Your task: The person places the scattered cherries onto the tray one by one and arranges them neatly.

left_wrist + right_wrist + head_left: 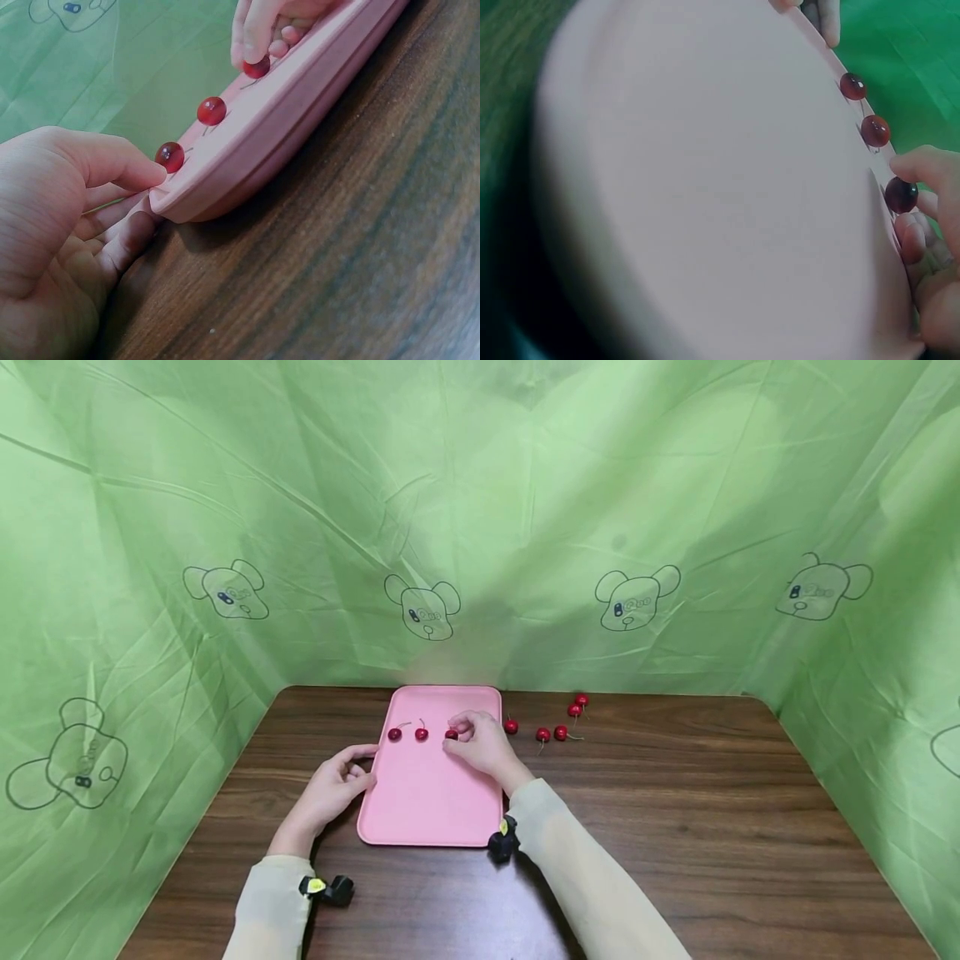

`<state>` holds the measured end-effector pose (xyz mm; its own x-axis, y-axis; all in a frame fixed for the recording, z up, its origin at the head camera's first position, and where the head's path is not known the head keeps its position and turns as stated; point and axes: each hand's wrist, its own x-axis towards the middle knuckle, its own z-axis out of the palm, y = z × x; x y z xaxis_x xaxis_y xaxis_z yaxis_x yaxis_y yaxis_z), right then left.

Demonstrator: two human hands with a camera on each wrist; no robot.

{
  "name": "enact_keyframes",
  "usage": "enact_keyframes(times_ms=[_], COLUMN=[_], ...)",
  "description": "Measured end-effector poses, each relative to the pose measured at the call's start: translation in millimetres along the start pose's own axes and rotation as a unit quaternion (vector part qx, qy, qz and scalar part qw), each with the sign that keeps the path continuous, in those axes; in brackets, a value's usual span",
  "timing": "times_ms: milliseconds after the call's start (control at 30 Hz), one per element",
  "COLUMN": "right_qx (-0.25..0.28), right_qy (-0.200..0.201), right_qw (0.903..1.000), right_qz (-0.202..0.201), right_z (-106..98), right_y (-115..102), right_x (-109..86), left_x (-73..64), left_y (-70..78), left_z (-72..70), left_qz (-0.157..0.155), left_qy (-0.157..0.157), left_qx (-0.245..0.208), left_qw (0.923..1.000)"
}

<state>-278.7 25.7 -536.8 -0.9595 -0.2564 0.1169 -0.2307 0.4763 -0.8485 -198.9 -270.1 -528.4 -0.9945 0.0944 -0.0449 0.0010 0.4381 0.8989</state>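
A pink tray [435,810] lies on the table, with three red cherries in a row across it. My right hand [482,745] is over the tray and pinches the rightmost cherry [901,195] between thumb and fingers, right at the tray surface. The middle cherry [422,735] and the left cherry [394,735] rest on the tray with their stems showing. At the tray's left edge, my left hand [333,787] grips the rim. In the left wrist view one fingertip [154,176] lies on top of the rim near the left cherry, with other fingers lower at its side.
Right of the tray, several more cherries lie on the wooden table [675,810], including one cherry [511,727] close by the tray edge and another cherry [582,699] farther back. A green cloth [525,527] with animal-face outlines surrounds the table's back and sides.
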Motion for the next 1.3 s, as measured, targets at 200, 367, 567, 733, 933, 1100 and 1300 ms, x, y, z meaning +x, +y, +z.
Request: enact_keyframes(times_ms=[200, 367, 567, 733, 933, 1100, 1300], right_qx=[0.054, 0.082, 0.055, 0.039, 0.017, 0.010, -0.005], right_qy=[0.012, 0.014, 0.023, 0.023, 0.024, 0.025, 0.038], right_qw=[0.9983, 0.9963, 0.9982, 0.9989, 0.9992, 0.9990, 0.9983], right_qz=[0.020, 0.021, -0.004, -0.014, -0.028, -0.035, -0.043], right_z=[-2, -7, -25, -47, -71, -90, -109], right_y=[0, 0, 1, -7, -13, -16, -16], right_x=[-0.5, -1.5, -2.4, -7.0, -15.2, -25.9, -39.9], left_x=[5.8, 5.1, 7.4, 8.0, 6.4, 6.3, 6.6], left_y=[-16.9, -18.0, -18.3, -19.9, -21.6, -22.1, -21.2], left_z=[-1.6, -2.3, -0.5, -1.1, -2.0, -1.7, -0.9], left_qz=[0.003, 0.003, 0.000, 0.001, 0.002, 0.004, 0.003], left_qy=[-0.002, -0.003, -0.006, -0.005, -0.002, -0.003, -0.002], left_qx=[0.000, -0.004, -0.005, -0.005, -0.004, -0.005, -0.005], left_qw=[1.0000, 1.0000, 1.0000, 1.0000, 1.0000, 1.0000, 1.0000])
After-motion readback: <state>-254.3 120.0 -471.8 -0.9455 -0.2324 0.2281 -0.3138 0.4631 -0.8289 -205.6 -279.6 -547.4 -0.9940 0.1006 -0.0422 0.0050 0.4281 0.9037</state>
